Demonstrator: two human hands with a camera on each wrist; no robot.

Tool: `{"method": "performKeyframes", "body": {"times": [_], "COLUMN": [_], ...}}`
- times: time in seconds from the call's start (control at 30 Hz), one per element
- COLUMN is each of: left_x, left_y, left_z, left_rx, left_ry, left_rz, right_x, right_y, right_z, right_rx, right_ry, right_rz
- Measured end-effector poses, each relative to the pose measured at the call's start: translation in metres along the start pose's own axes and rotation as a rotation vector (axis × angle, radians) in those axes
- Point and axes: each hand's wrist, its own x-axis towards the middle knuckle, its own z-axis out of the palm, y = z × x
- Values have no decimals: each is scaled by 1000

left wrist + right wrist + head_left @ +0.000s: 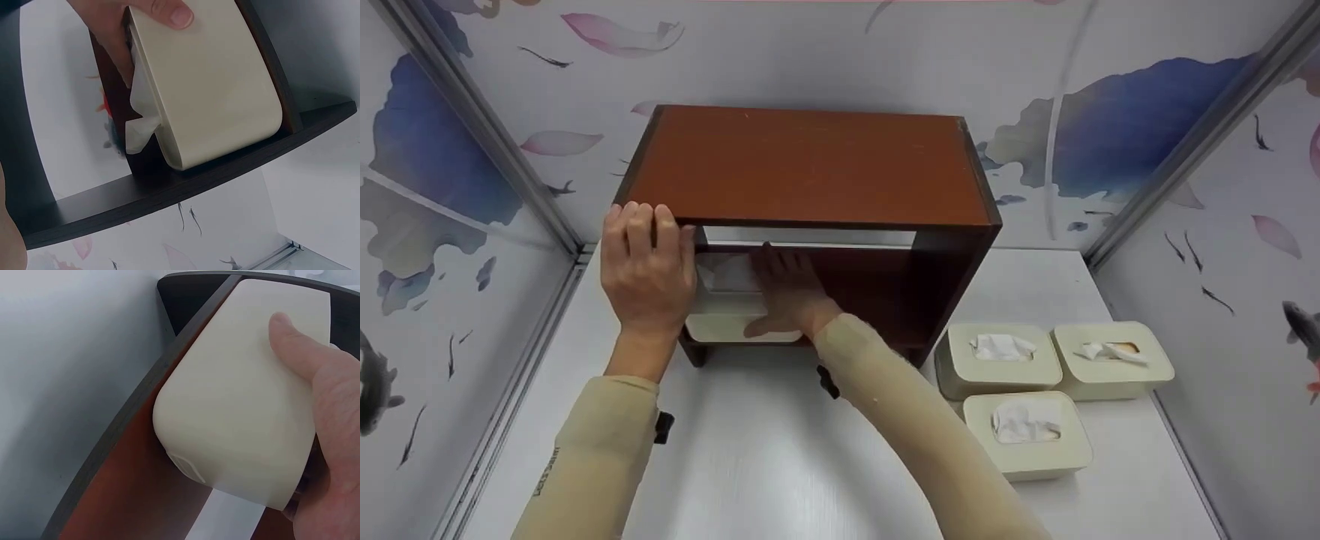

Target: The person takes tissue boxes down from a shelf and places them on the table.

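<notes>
A brown wooden shelf unit (810, 166) with dark side panels stands on the white table. Inside it, at the left end of the lower board, sits a cream tissue box (724, 328) with white tissue showing on top. My right hand (793, 291) holds this box at its right part, fingers stretched over the top. In the right wrist view, the thumb (295, 343) lies against the box's front face. My left hand (649, 274) grips the front left corner of the shelf's top board, fingertips over the edge. The right hand's fingertips are partly hidden in both wrist views.
Several things stand right of the shelf: a tissue box (997, 375) nearest it, another tissue box (1110, 382) beside that one, and a third tissue box (1027, 459) in front. Patterned wall panels (840, 60) with metal frame posts (1177, 150) enclose the table (750, 457).
</notes>
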Motion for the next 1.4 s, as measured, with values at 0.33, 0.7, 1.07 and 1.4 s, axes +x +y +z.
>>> {"method": "performKeyframes", "body": {"times": [0.33,0.7,1.07,1.4], "left_x": [0,0,0,0], "left_y": [0,1,1,1], "left_z": [1,1,-1,1], "left_rx": [-2,-7,0,-16], "left_ry": [0,-13,-21,11], "left_rz": [1,-5,-4,-12], "right_x": [4,-5,-25,-50], "right_y": [3,1,5,23], "right_z": [4,8,9,8], "right_rx": [169,54,-32,-71], "right_ry": [43,173,232,302], "right_rz": [-30,-80,-124,-175]}}
